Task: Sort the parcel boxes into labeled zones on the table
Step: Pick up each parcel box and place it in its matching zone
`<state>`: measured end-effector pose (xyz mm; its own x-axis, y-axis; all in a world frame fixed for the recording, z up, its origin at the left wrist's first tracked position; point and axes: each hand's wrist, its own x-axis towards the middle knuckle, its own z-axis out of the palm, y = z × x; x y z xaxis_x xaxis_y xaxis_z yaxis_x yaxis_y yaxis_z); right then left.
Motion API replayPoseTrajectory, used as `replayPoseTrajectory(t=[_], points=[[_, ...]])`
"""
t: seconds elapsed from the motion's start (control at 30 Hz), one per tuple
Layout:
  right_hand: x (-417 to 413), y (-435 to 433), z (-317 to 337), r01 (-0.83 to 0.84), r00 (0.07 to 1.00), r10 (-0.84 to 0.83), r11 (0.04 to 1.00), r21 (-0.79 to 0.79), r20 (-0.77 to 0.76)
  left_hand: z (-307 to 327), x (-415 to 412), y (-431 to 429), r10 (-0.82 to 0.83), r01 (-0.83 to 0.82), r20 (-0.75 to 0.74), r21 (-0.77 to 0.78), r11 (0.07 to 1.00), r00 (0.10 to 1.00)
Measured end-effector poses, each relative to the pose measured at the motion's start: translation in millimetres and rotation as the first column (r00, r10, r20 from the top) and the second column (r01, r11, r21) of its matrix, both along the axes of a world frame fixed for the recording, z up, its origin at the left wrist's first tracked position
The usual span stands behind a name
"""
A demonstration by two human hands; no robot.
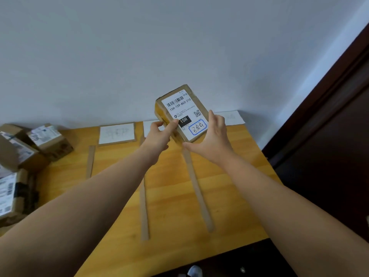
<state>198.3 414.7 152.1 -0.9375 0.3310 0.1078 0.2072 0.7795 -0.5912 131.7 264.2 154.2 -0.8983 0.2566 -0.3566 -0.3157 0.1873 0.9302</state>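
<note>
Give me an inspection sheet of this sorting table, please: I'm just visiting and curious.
Surface: wooden table, split into lanes by tan strips; paper zone labels along the back edge, writing unreadable.
Job's things: parcel box held up above the table, label facing the camera; more boxes piled at left.
Clutter: nothing seen.
Grippers: left hand and right hand both grip the parcel box.
Cables: nothing seen.
Surroundings: pale wall behind; dark door at right.
</note>
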Motion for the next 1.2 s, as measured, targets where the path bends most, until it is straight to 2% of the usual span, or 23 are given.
replayPoseTrajectory(t=[0.13, 0.37, 0.6, 0.97, 1.2], points=[[1, 32, -14, 0.041, 0.997, -0.043, 0.999, 0.032, 0.063, -11, -5, 21, -0.013, 0.011, -0.014, -0.111, 0.994, 1.0], [-1, 72, -35, 0.184, 0.968, -0.193, 0.981, 0.064, 0.16, -27, -25, 38, -0.16, 0.144, -0.047, -0.251, 0.957, 0.986], [-5, 118, -51, 0.237, 0.938, -0.252, 0.967, 0.091, 0.236, -33, -36, 77, -0.25, 0.222, -0.066, -0.278, 0.934, 0.966], [7, 225, -106, 0.38, 0.834, -0.39, 0.919, 0.108, 0.391, -68, -41, 160, -0.227, 0.216, 0.003, -0.307, 0.927, 0.974], [3, 256, -135, 0.378, 0.808, -0.356, 0.925, 0.05, 0.469, -83, -49, 194, -0.203, 0.207, 0.047, -0.317, 0.925, 0.978]])
